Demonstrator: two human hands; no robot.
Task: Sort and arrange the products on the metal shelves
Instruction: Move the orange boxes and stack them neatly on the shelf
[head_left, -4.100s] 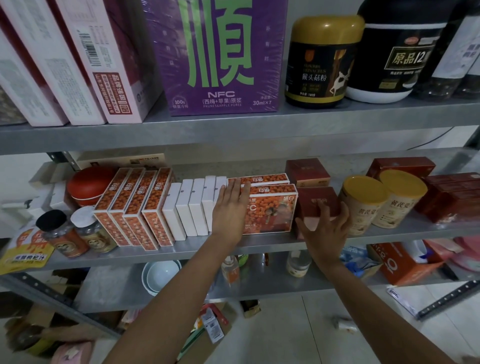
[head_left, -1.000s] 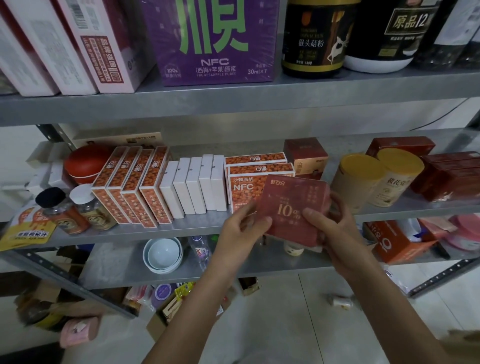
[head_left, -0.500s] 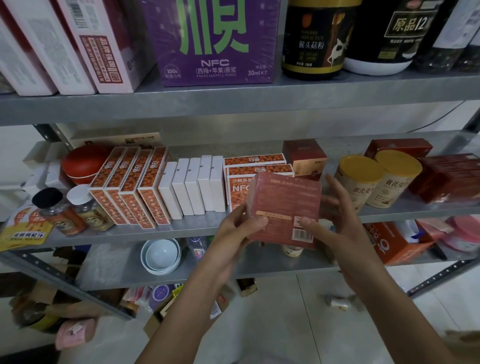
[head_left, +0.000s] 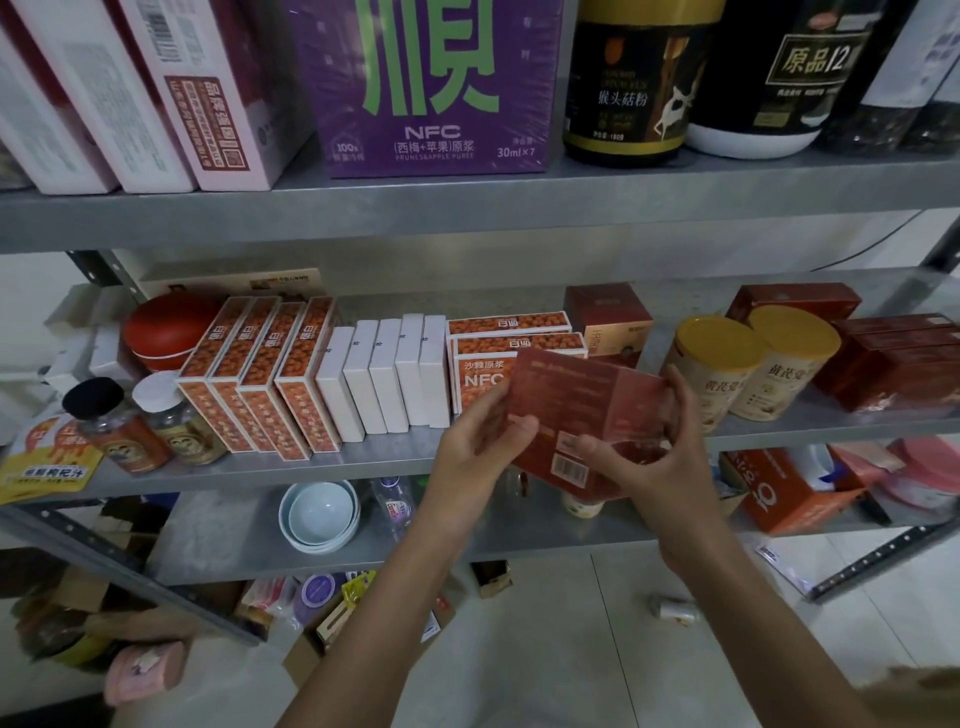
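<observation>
Both hands hold a dark red box (head_left: 582, 410) in front of the middle metal shelf (head_left: 363, 467), its barcode side facing me. My left hand (head_left: 483, 441) grips its left edge, thumb on the face. My right hand (head_left: 649, 447) grips the right end, fingers over the top and thumb by the barcode. Behind the box stand orange NFC boxes (head_left: 511, 348), with a row of white boxes (head_left: 389, 374) and leaning orange boxes (head_left: 260, 374) to their left. Another red box (head_left: 605, 317) stands further back.
Two yellow-lidded cans (head_left: 753, 364) and stacked red boxes (head_left: 893, 358) fill the shelf's right. Small jars (head_left: 130, 421) and a red round container (head_left: 166, 327) sit at the left. A purple carton (head_left: 441, 83) and dark jars stand above; bowls (head_left: 319, 514) lie below.
I took the dark red box off the shelf with my right hand, joined the left, and turned it over. Since half a second ago it has tilted further, barcode lower.
</observation>
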